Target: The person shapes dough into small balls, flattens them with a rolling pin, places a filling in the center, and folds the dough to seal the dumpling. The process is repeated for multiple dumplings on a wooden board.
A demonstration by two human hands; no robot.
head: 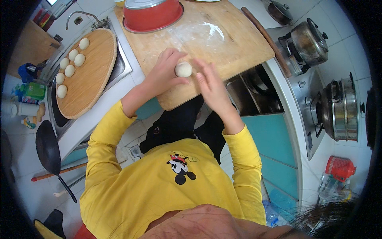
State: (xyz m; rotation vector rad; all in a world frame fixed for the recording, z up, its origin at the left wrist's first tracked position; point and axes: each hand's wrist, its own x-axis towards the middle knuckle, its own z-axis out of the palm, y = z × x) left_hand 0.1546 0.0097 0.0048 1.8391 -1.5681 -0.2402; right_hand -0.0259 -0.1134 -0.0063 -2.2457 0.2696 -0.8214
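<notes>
A round white dough ball [183, 69] is at the near part of the wooden board [244, 44]. My left hand [164, 70] curves about its left side, with the thumb on the near side and the fingers on the far side. Just right of the ball, my right hand [210, 82] has its fingers extended and seems not to touch it; nothing is in it. Whether the ball rests on the board or is slightly raised is hard to tell. White flour [213, 31] dusts the board's middle.
An upturned red basin [152, 15] sits at the board's far left. Several dough balls [79, 60] lie on a round woven tray [92, 77] over the sink [124, 64]. A rolling pin [265, 40] lies along the board's right edge. Pots [310, 41] stand on the stove [310, 119].
</notes>
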